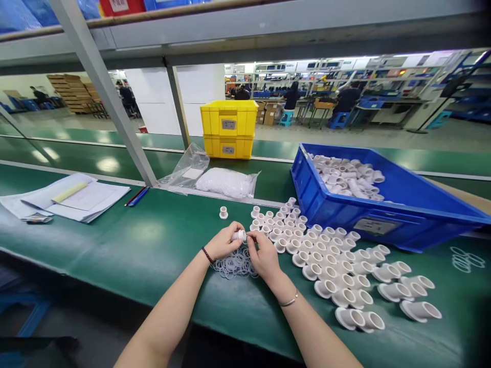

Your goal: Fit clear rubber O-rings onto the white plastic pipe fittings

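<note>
My left hand (223, 244) is closed around a small white flanged plastic fitting (239, 235), tilted over the green bench. The fingers of my right hand (264, 255) are pinched together at the fitting's right end; whatever they hold is too small to make out. Below both hands lies a loose pile of thin translucent rings (230, 267). One single white fitting (223, 213) stands upright just beyond my left hand. To the right of my hands, many similar fittings (329, 260) stand in close rows on their flanges.
A blue bin (345, 209) of loose fittings stands at the back right, with more rings (467, 259) beside it. Behind are a plastic bag of white material (227, 182) and stacked yellow crates (229, 128). Papers (88, 197) and pens (137, 197) lie left, near a metal post (111, 97).
</note>
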